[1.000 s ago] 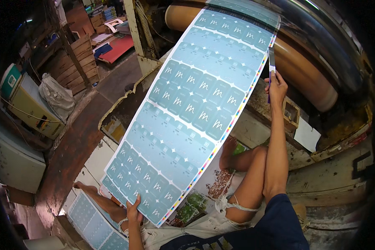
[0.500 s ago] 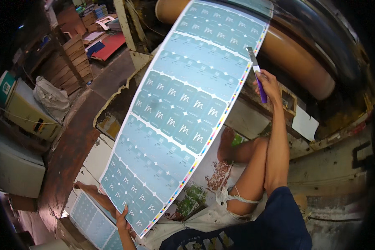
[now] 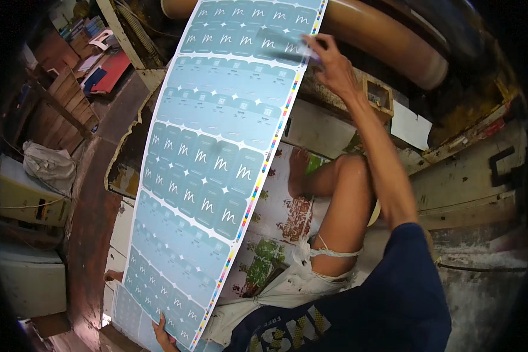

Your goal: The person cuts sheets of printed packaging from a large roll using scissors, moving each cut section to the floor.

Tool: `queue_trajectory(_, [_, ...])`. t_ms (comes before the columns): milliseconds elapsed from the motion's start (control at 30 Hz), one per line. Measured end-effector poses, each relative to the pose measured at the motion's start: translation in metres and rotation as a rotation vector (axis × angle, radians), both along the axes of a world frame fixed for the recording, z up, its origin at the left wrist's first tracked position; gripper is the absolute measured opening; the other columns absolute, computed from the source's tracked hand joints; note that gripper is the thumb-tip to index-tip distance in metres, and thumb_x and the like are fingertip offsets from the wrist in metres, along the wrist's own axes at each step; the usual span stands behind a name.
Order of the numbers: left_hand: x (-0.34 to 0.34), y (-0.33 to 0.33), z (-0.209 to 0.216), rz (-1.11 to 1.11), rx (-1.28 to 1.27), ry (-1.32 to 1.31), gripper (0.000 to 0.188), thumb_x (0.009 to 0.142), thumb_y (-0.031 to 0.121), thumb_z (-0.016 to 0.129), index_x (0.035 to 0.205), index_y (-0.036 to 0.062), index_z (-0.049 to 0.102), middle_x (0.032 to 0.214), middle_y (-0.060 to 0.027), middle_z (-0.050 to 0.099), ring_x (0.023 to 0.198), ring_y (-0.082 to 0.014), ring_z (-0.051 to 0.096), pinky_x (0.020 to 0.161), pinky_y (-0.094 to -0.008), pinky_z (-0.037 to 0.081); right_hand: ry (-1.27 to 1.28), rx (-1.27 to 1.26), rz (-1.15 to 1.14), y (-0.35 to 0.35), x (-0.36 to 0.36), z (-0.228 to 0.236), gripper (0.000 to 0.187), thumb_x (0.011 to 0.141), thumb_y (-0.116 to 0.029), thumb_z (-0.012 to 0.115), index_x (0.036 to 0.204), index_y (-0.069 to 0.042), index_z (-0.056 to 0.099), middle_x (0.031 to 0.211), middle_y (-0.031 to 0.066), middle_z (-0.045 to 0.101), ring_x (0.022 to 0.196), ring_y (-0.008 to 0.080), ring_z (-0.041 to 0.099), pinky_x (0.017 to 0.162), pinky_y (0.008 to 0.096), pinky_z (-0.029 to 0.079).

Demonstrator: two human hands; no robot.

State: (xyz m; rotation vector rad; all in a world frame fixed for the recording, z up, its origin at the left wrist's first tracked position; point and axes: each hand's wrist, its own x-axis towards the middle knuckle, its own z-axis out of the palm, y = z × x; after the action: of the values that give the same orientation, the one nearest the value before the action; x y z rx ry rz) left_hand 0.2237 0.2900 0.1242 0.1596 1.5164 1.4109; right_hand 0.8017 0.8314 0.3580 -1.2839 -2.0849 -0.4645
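Note:
A long printed sheet (image 3: 182, 110), pale blue and teal with rows of card designs and a colour strip along its right edge, slopes from the roller down to my lap. My left hand (image 3: 163, 333) grips its lower left edge, the thumb on top and the other fingers hidden beneath. Near the sheet's upper right edge, my right hand (image 3: 333, 63) is closed around a purple-handled knife (image 3: 314, 55). Motion smears the blade, which lies over the sheet's upper rows; whether it touches the surface, I cannot tell.
A large brown roller (image 3: 387, 41) runs across the top right beside dark machinery. Another printed sheet (image 3: 129, 317) lies low at the left. Crates, a red board (image 3: 112, 71) and a grey bag (image 3: 50, 167) stand further left. A small wooden frame (image 3: 378, 97) sits below the roller.
My right hand has swung the knife from beside the sheet's right edge to over its upper rows. In the picture, the sheet and surroundings have shifted left. My left hand keeps its grip.

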Motion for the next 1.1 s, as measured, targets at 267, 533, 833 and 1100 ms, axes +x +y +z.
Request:
queue_trajectory(267, [-0.030, -0.040, -0.024, -0.012, -0.045, -0.080, 0.059, 0.086, 0.012, 0.067, 0.137, 0.0048, 0.038, 0.125, -0.0172, 0.055, 0.105, -0.0319, 0.060, 0.082, -0.0464, 0.056, -0.535, 0.013, 0.209, 0.009, 0.003, 0.014, 0.051, 0.074, -0.009, 0.067, 0.123, -0.023, 0.060, 0.119, 0.0045, 0.065, 0.083, 0.0312, 0.068, 0.065, 0.0394, 0.057])
queue_trajectory(533, [-0.095, -0.149, -0.102, 0.075, -0.066, -0.044, 0.060, 0.085, 0.007, 0.069, 0.136, 0.0053, 0.038, 0.124, -0.0143, 0.056, 0.108, -0.0305, 0.058, 0.090, -0.0485, 0.051, -0.197, -0.246, 0.303, -0.062, -0.059, -0.049, 0.038, 0.069, 0.001, 0.062, 0.105, -0.008, 0.071, 0.094, 0.0168, 0.069, 0.081, 0.0347, 0.066, 0.074, 0.0383, 0.053])
queue_trajectory(833, [-0.122, -0.169, -0.110, 0.219, -0.281, 0.034, 0.057, 0.086, 0.005, 0.067, 0.136, 0.0035, 0.040, 0.124, -0.0145, 0.056, 0.106, -0.0299, 0.059, 0.089, -0.0460, 0.051, -0.244, -0.341, 0.224, -0.085, -0.071, -0.064, 0.036, 0.070, -0.004, 0.058, 0.103, -0.011, 0.072, 0.094, 0.0152, 0.070, 0.087, 0.0338, 0.066, 0.080, 0.0412, 0.053])
queue_trajectory(1100, [-0.128, -0.090, -0.142, 0.080, -0.169, 0.126, 0.045, 0.087, -0.002, 0.063, 0.129, -0.0024, 0.048, 0.122, -0.0150, 0.059, 0.103, -0.0288, 0.061, 0.089, -0.0433, 0.052, -0.142, -0.579, 0.429, -0.130, -0.110, -0.056, 0.032, 0.068, -0.003, 0.057, 0.095, -0.004, 0.073, 0.089, 0.0197, 0.069, 0.082, 0.0342, 0.066, 0.078, 0.0387, 0.053])
